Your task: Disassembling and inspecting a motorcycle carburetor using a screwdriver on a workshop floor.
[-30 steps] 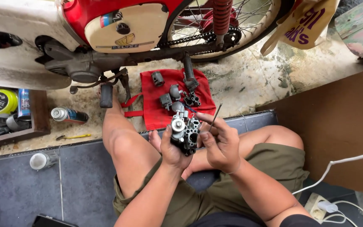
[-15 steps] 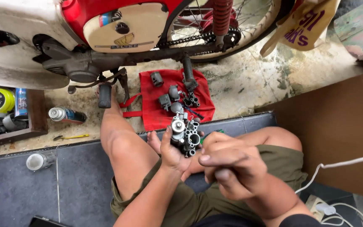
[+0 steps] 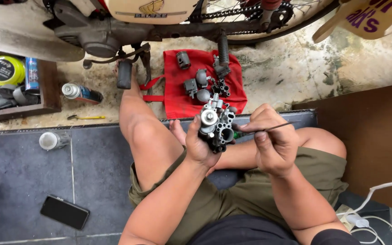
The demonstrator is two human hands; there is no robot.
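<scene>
We see the left hand (image 3: 201, 146) wrapped around a grey metal carburetor (image 3: 215, 124), fingers curled tight on its body, held above the lap. Just beside it, the right hand (image 3: 273, 143) pinches a thin dark tool (image 3: 274, 128) between thumb and fingers — the shaft lies level and its near end meets the carburetor's side. Beyond both hands a red cloth (image 3: 182, 97) carries loose grey engine parts (image 3: 196, 84), under the motorbike. Well off past the left hand lie a spray can (image 3: 80, 93) and a black phone (image 3: 64, 212).
</scene>
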